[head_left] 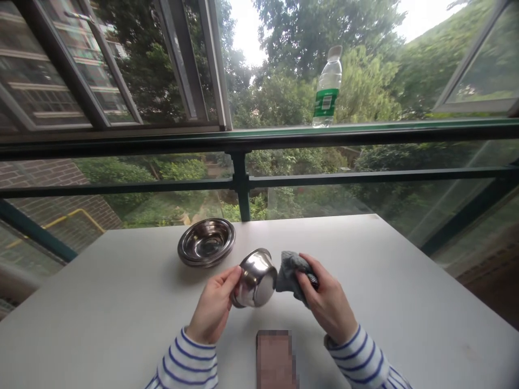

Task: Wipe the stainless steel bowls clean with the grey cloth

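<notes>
My left hand (pixel 217 302) grips a shiny metal bowl (pixel 256 278) by its rim. The bowl is tipped on its side above the table, its flat base turned to the right and toward me. Bunched in my right hand (pixel 326 297) is a grey cloth (pixel 292 273), pinched between thumb and fingers. The cloth's left edge is close beside the bowl's base; whether they touch I cannot tell. Farther back on the left, a stack of metal bowls (pixel 206 243) sits upright on the white table (pixel 133 302).
A phone-like flat object (pixel 275 359), its surface pixelated, lies at the table's near edge between my forearms. Past the table's far edge runs a dark green railing (pixel 182 141). On its ledge stands a clear plastic bottle (pixel 327 89) with a green label, before an open window.
</notes>
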A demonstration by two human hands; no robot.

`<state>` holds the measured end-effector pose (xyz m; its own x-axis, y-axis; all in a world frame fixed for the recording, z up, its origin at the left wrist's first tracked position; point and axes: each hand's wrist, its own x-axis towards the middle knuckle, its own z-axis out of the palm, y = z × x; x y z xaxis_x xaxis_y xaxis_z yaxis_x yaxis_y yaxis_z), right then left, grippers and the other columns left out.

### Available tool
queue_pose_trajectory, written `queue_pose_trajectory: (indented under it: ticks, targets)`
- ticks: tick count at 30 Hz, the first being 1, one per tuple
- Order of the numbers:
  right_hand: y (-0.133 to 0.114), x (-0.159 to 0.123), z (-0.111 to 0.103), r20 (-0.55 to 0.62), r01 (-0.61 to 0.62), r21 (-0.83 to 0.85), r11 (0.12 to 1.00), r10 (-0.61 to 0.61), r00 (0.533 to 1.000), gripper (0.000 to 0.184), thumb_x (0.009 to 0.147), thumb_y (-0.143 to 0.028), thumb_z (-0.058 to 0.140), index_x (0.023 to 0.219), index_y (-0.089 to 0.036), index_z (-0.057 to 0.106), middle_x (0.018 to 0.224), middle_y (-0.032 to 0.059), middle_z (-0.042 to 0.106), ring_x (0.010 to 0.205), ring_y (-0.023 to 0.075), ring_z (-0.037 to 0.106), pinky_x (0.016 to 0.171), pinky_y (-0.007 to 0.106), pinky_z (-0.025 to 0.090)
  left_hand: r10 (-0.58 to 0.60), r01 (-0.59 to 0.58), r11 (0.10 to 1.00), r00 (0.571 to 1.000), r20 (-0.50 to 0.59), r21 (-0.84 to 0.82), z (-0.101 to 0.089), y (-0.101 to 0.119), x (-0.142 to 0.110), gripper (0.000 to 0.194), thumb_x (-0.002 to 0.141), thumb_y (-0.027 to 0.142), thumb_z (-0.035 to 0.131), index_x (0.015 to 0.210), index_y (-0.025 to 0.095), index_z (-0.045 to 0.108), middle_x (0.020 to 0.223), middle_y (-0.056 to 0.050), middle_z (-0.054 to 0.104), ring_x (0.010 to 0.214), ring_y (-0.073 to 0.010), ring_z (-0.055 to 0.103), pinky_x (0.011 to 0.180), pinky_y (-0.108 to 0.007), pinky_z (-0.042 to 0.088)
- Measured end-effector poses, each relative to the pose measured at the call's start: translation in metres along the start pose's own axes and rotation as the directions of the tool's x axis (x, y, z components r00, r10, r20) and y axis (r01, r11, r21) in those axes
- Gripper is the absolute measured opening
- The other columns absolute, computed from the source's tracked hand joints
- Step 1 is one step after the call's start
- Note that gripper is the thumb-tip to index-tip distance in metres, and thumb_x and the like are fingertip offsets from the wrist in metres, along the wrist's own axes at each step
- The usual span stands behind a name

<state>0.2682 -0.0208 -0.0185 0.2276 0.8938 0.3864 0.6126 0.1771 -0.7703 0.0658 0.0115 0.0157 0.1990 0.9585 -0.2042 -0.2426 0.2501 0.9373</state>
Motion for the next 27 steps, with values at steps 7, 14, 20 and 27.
queue_pose_trajectory:
  ticks: [7, 14, 20, 27]
  targets:
    - [-0.039, -0.014, 0.025, 0.082, 0.435, -0.411, 0.801, -0.442, 0.893, 0.036, 0.083, -0.019, 0.045, 0.119, -0.016, 0.051, 0.119, 0.0094, 0.057, 0.099, 0.0254, 0.051, 0.079, 0.040, 0.042, 0.041, -0.028, 0.983, 0.997, 0.070, -0.182, 0.014, -0.022, 0.000, 0.027, 0.076, 0.031, 0.060, 0.095, 0.014, 0.069, 0.082, -0.008, 0.070, 0.075, -0.0176, 0.060, 0.070, -0.028, 0.046]
    - [-0.043, -0.017, 0.031, 0.210, 0.549, -0.405, 0.731, -0.510, 0.834, 0.040, 0.084, -0.024, 0.046, 0.123, -0.018, 0.048, 0.126, 0.0043, 0.052, 0.108, 0.0262, 0.044, 0.086, 0.042, 0.032, 0.084, -0.080, 0.986, 0.996, 0.021, -0.147, 0.008, -0.039, -0.001, 0.029, 0.074, 0.031, 0.062, 0.099, 0.016, 0.068, 0.100, -0.009, 0.069, 0.095, -0.0227, 0.060, 0.084, -0.032, 0.045]
    - [-0.045, -0.010, 0.025, 0.246, 0.591, -0.360, 0.722, -0.537, 0.807, 0.040, 0.082, -0.026, 0.047, 0.121, -0.019, 0.051, 0.124, 0.0055, 0.053, 0.107, 0.0256, 0.044, 0.088, 0.041, 0.031, 0.097, -0.098, 0.987, 0.995, -0.007, -0.130, 0.013, -0.041, -0.007, 0.028, 0.073, 0.032, 0.063, 0.095, 0.016, 0.070, 0.102, -0.010, 0.069, 0.100, -0.0260, 0.058, 0.089, -0.036, 0.044]
    - [-0.047, -0.010, 0.025, 0.235, 0.573, -0.381, 0.725, -0.524, 0.819, 0.037, 0.082, -0.025, 0.045, 0.118, -0.018, 0.053, 0.118, 0.0081, 0.055, 0.102, 0.0259, 0.044, 0.083, 0.040, 0.034, 0.101, -0.113, 0.984, 0.991, -0.092, -0.136, 0.017, -0.038, -0.012, 0.032, 0.067, 0.033, 0.068, 0.093, 0.015, 0.071, 0.093, -0.010, 0.071, 0.100, -0.0294, 0.058, 0.087, -0.039, 0.046]
